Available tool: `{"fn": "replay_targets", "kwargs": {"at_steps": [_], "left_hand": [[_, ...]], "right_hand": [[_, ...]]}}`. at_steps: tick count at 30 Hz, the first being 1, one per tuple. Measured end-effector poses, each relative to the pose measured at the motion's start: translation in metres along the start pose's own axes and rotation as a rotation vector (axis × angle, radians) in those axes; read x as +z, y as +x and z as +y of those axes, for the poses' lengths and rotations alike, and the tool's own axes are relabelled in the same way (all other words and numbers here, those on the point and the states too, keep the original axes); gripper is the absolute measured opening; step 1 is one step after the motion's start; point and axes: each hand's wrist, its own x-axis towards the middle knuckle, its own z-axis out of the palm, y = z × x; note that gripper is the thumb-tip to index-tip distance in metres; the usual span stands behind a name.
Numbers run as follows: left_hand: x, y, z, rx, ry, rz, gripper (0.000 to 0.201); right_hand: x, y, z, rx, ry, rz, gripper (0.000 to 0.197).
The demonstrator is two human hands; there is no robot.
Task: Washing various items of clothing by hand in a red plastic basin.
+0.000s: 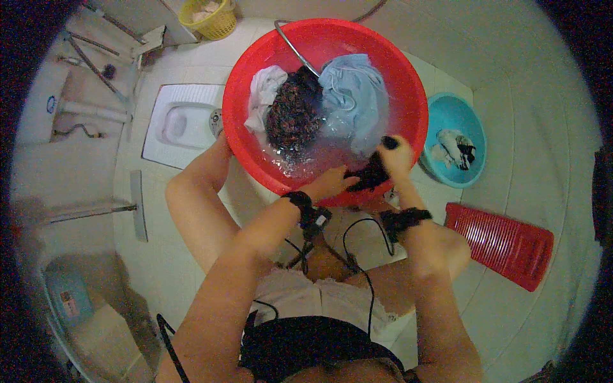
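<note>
A large red basin point(418, 96) full of cloudy water and wet laundry stands in front of me. Near its front right rim, a piece of black clothing point(369, 177) is stretched between my hands. My left hand point(327, 182) grips one side of it, while my right hand point(401, 159) is closed on the other, a dark bit showing above the fingers. Farther in lie a light blue garment point(359, 80), a dark patterned garment point(292, 118) and a white cloth point(267, 86). A thin metal hose point(297, 51) runs over the far rim into the basin.
To the right stand a light blue basin point(480, 124) holding white and black clothes point(456, 150), and a red washboard point(501, 246). On the left are a white squat toilet point(182, 127) and, farther back, a yellow basket point(220, 25). Black cables point(371, 300) hang between my wrists and lap.
</note>
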Motion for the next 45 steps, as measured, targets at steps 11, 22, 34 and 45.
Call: {"fn": "replay_targets", "kwargs": {"at_steps": [11,22,34,45], "left_hand": [[-0.07,-0.02,-0.131,-0.45,0.229,-0.054,0.036],[-0.165,-0.002,-0.142,-0.515,0.46,0.523,0.067],[-0.084,-0.012,-0.133,-0.293,0.025,-0.24,0.038],[-0.149,-0.004,-0.154,-0.574,-0.877,-0.091,0.025]], "right_hand": [[-0.125,0.076,-0.048,0.03,-0.664,0.021,0.078],[0.119,0.003,-0.078,-0.465,-0.266,-0.714,0.041],[0.246,-0.034,-0.108,0.011,-0.09,-0.749,0.073],[0.065,0.026,-0.088,0.188,0.351,-0.622,0.043]]}}
